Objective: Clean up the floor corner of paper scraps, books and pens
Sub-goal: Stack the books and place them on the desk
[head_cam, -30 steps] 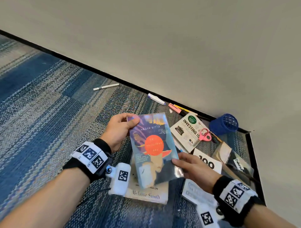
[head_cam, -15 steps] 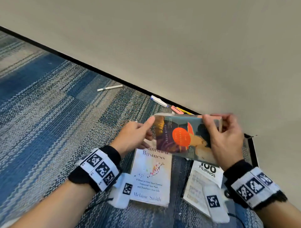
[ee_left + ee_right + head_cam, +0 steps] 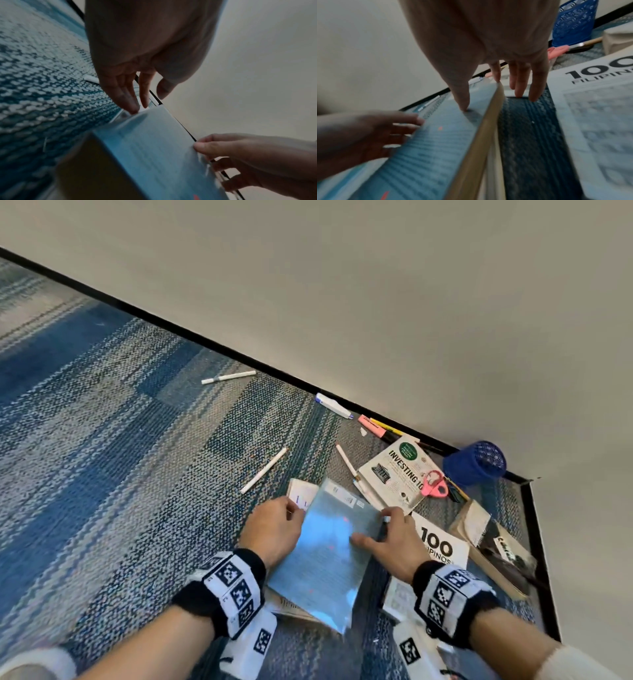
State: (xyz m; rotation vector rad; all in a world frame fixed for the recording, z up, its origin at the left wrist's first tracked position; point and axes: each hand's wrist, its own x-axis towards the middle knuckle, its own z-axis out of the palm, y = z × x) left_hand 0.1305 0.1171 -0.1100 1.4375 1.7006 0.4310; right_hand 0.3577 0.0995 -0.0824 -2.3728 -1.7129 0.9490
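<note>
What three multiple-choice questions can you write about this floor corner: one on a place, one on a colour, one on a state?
1. Where do the pink scissors lie?
A. On the Investing book
B. In a drawer
C. On a chair

2. What colour is the mesh cup tipped over in the corner?
A. Red
B. Blue
C. Green

3. What are the left hand and right hand doing?
A. Each holds a pen
B. Both lie flat on the wall
C. Both touch the blue-backed book at its sides

Answers:
1. A, the head view shows the handles on the cover.
2. B, the mesh is plainly blue in the head and right wrist views.
3. C, all three views show fingers at the book's edges and the right thumb on top.
</note>
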